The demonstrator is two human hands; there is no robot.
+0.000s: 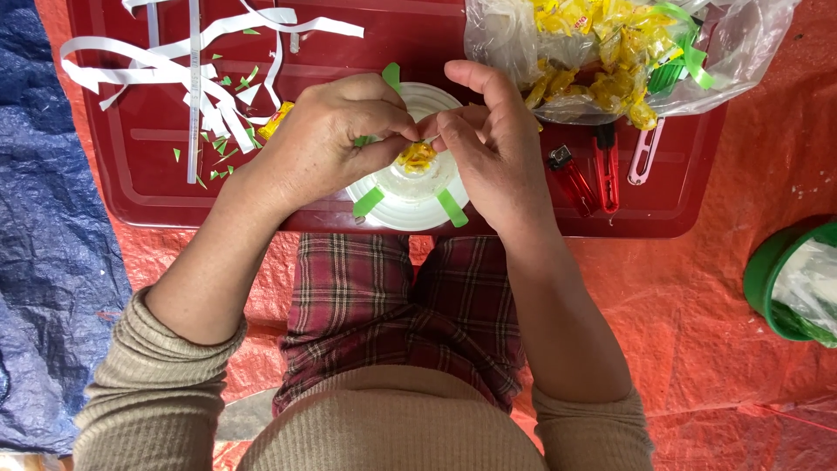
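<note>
Far left: blue tarp (44, 218) overlapping orange tarp (697, 296). On top, red tray (139, 174), low-rimmed, serving as work surface.

Tray, upper left: white paper strips (174, 61) in a loose tangle, green paper snippets (228, 144) scattered among them, one small yellow wrapped sweet (275, 119) at the edge of the pile.

Centre-left: left hand (327, 139), fingers curled, thumb and forefinger pinched narrow on a green strip (364, 139) just beside the centre of the white disc (410, 196).

Centre: white disc, round, flat on the tray's near edge, above the plaid lap; green tabs (367, 202) showing at its rim, at top, lower left and lower right. Yellow sweet cluster (418, 155) seated on the disc's clear middle, directly between both thumbs.

Centre-right: right hand (488, 131), fingertips closed narrow on the same spot, touching the cluster from the right.

Handling, as judged: cluster light, crinkly, slippery in its wrappers, easily crushed or dislodged; disc thin, light and slightly flexible. Best hold at the wrapper twists by fingertip pinch, disc steadied by its rim.

Right of hands: red lighter (571, 179), red-handled cutter (607, 166), pink tool (645, 153). Above these, clear plastic bag (741, 44) of yellow sweets.

Far right: green bucket (772, 279), partly out of view.
</note>
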